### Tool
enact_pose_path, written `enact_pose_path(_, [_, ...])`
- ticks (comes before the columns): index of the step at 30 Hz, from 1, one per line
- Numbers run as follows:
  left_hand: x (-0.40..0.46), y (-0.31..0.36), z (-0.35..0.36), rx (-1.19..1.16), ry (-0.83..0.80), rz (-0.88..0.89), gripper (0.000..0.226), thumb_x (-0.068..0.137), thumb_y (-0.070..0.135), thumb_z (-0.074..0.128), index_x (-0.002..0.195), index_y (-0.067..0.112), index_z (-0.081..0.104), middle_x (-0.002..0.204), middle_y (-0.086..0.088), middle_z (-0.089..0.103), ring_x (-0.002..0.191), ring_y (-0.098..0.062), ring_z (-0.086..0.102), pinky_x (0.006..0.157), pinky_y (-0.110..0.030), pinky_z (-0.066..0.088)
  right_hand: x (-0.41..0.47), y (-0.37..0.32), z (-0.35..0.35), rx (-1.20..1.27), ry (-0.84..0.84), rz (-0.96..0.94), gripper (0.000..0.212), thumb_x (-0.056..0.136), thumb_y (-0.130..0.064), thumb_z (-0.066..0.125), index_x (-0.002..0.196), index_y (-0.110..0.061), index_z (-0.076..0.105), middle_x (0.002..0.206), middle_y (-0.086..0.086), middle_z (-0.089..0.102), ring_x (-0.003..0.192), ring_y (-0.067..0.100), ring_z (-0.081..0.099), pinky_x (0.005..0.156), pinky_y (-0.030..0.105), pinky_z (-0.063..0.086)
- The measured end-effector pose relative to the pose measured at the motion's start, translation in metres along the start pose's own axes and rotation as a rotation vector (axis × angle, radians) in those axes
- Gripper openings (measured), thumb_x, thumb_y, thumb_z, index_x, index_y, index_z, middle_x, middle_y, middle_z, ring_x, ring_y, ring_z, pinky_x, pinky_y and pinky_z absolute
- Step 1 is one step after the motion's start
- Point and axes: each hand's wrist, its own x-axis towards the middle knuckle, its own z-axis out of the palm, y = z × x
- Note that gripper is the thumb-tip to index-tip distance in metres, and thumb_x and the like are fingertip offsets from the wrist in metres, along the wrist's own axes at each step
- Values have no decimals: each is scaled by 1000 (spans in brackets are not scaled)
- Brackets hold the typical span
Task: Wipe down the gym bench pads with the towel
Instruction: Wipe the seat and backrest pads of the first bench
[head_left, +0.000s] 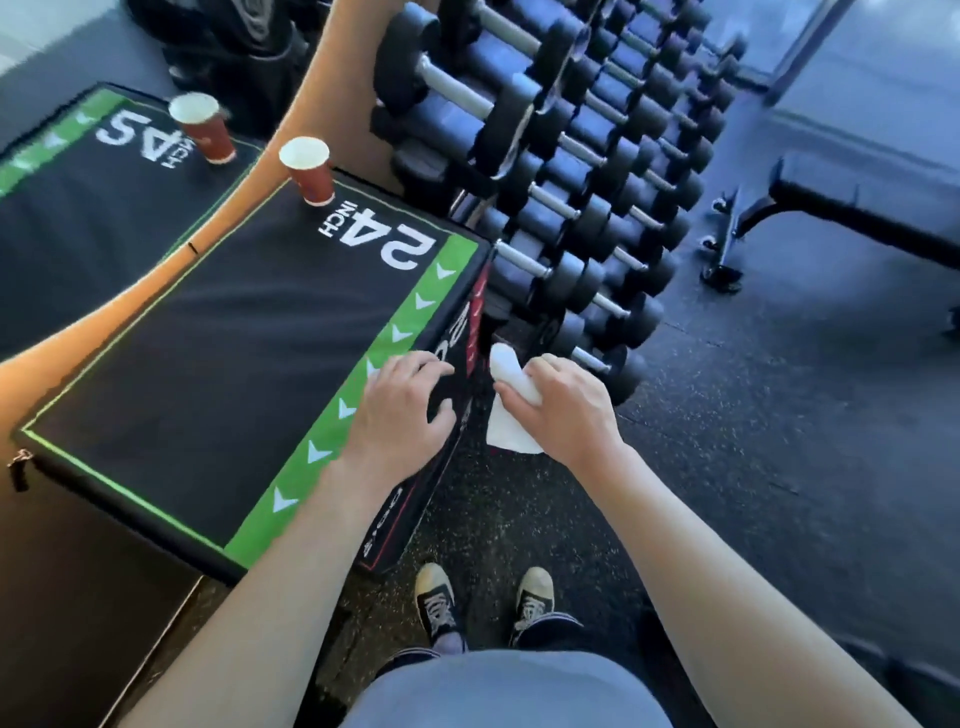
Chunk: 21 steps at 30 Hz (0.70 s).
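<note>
My left hand (402, 410) lies spread, fingers relaxed, on the right edge of the padded box (218, 332), over its green stripe, with the fingertips reaching past the edge onto the box's side face. My right hand (558, 410) grasps the white towel (506, 405), bunched under my fingers and thumb, just off that same edge of the box and a little lower, against the side face. A corner of the towel sticks up past my fingers and the rest hangs below my palm.

A red paper cup (309, 169) stands upright at the far corner of the box, beside the white "24 INCH" print. Left of the box a mirror (78, 218) repeats it, cup included. A dumbbell rack (571, 182) stands right of the box, touching or nearly so. The gym bench (852, 208) sits well right of the box, beyond the rack. My sneakers (436, 603) stand on the speckled floor (753, 467), near the box's closest corner.
</note>
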Motion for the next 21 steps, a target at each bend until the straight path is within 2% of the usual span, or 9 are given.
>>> enact_pose_path(5, [8,56,36,-4,-68,124,42,90,31,61,129,18,68,133,0,62,129,-24,55,111,-49,46,-55,50,-34,-52,53,137,51,95,-60,52,78,-13,60,72,-3,56,67,19,56,60,34,48])
enact_pose_path(11, [-4,145,87,-1,-121,254,39,91,24,71,129,16,68,132,1,63,126,-24,57,108,-51,48,-132,118,-76,-57,86,275,46,94,-56,59,80,-13,62,72,-2,59,67,20,57,61,35,49])
enact_pose_path(16, [-21,232,128,8,-162,309,40,93,27,67,131,17,68,134,1,62,129,-24,55,109,-50,47,-204,180,-112,-44,100,364,44,95,-56,60,82,-13,62,75,-3,60,70,20,58,64,35,48])
enact_pose_path(19, [-34,280,150,14,-183,360,42,92,32,60,130,17,68,133,1,63,129,-24,56,109,-50,48,-243,215,-133,-38,115,422,48,96,-60,55,84,-13,63,77,-2,61,72,22,59,63,35,48])
enact_pose_path(21, [-40,305,164,26,-180,391,38,92,28,65,129,17,69,131,2,64,127,-24,56,109,-49,47,-266,235,-147,-29,134,445,53,96,-62,49,87,-13,64,78,-2,62,72,22,60,62,33,45])
